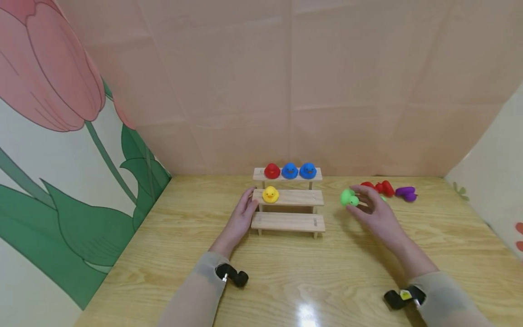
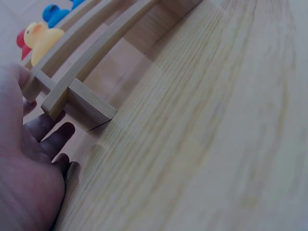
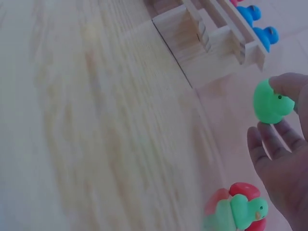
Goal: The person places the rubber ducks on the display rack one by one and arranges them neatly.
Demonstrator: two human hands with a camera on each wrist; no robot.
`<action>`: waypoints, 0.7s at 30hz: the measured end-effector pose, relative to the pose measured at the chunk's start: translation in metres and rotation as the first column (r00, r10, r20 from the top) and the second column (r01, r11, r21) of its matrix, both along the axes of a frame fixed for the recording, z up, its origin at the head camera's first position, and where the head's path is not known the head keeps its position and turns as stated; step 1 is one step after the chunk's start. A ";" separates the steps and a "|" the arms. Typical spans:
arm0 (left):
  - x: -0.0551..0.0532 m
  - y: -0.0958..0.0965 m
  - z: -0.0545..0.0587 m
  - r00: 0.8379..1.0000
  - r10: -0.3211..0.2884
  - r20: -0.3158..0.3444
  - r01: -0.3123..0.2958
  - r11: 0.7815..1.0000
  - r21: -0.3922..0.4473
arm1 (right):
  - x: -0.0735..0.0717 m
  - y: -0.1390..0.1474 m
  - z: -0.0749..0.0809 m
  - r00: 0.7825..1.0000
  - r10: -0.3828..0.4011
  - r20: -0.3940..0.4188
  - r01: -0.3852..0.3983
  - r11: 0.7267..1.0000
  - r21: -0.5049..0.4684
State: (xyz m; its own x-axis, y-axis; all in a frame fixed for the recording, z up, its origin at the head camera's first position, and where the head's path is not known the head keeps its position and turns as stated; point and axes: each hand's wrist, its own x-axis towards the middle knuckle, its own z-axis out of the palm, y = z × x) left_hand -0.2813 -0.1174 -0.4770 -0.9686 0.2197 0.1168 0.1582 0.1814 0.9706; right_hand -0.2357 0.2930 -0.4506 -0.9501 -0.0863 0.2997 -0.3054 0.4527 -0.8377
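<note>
A three-step wooden stand is on the table. One red duck and two blue ducks sit on its top step, and a yellow duck on the left of its middle step. My left hand holds the stand's left end, thumb and fingers about the end of the middle step. To the stand's right, my right hand pinches a green duck between thumb and fingertips, above the table. The duck lies tilted in the grip.
Behind the right hand lie red ducks and purple ducks. Another green duck shows beside the red ones in the right wrist view. A pinkish sheet hangs at the table's back edge, with a flower-painted wall on the left.
</note>
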 end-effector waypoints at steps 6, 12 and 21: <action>-0.001 -0.001 -0.002 1.000 -0.001 -0.002 0.001 1.000 0.011 | 0.001 -0.005 0.005 0.999 -0.003 -0.034 0.003 1.000 -0.001; -0.002 -0.001 -0.003 1.000 0.005 -0.007 -0.005 1.000 0.006 | 0.005 -0.013 0.012 0.997 0.001 -0.072 -0.002 1.000 -0.004; -0.003 -0.001 -0.003 1.000 0.007 -0.025 -0.007 1.000 -0.020 | 0.011 -0.024 0.023 0.994 0.036 -0.101 -0.041 0.998 -0.044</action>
